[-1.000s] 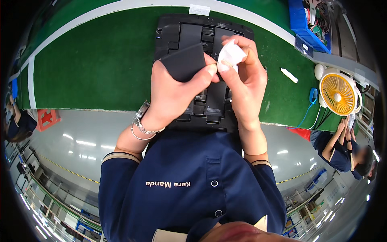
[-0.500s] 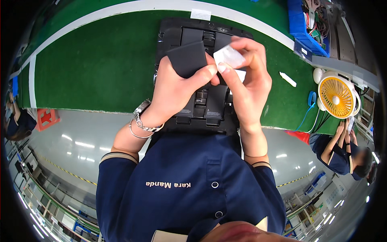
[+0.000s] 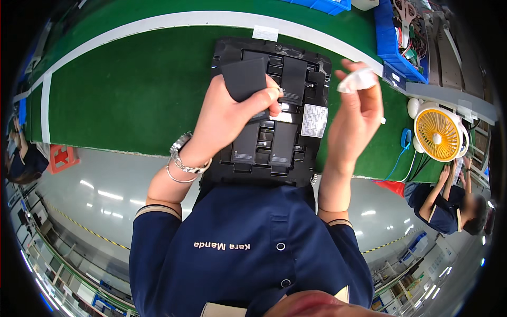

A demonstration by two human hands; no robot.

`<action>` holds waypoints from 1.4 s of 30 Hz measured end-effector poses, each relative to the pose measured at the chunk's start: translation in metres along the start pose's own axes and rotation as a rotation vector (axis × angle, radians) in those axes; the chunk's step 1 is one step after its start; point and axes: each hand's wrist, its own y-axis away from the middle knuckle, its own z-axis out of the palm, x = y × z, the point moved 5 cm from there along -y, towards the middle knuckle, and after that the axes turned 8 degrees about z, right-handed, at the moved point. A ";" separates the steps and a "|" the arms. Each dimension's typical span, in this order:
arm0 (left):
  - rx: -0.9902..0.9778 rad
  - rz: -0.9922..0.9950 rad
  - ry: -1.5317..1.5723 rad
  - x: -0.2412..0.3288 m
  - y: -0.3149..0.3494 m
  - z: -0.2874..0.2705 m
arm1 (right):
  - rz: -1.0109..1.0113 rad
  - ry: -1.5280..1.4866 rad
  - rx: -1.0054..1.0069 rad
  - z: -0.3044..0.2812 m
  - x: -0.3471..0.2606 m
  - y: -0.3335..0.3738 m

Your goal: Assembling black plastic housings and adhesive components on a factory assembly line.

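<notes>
My left hand grips a flat black battery-like pack, held tilted above the black tray. Its thumb and fingertips come together at the pack's right side. Off to the right of the tray, my right hand is raised, pinching a crumpled white piece that looks like a wipe or thin film. Several similar flat black packs lie in the tray's slots. A white printed label lies at the tray's right side. Part of the tray is hidden under my left hand.
The tray stands on a green mat near the bench's front edge. To the right are a yellow-and-white fan, a blue cable loop and a blue bin holding scissors and wires. Another person works at far right.
My right hand has pulled away to the right from my left hand, taking the white piece with it. The label on the tray now shows. My left hand keeps the pack nearly where it was.
</notes>
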 end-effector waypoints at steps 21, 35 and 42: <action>-0.278 -0.229 -0.122 -0.010 -0.005 0.003 | -0.884 0.865 -0.206 0.007 -0.003 -0.013; -0.056 -0.287 0.484 -0.001 0.009 0.025 | -0.033 0.065 -0.026 -0.011 -0.018 0.023; -0.116 -0.264 0.325 -0.006 0.007 0.024 | 0.092 -0.027 -0.153 0.006 -0.010 0.024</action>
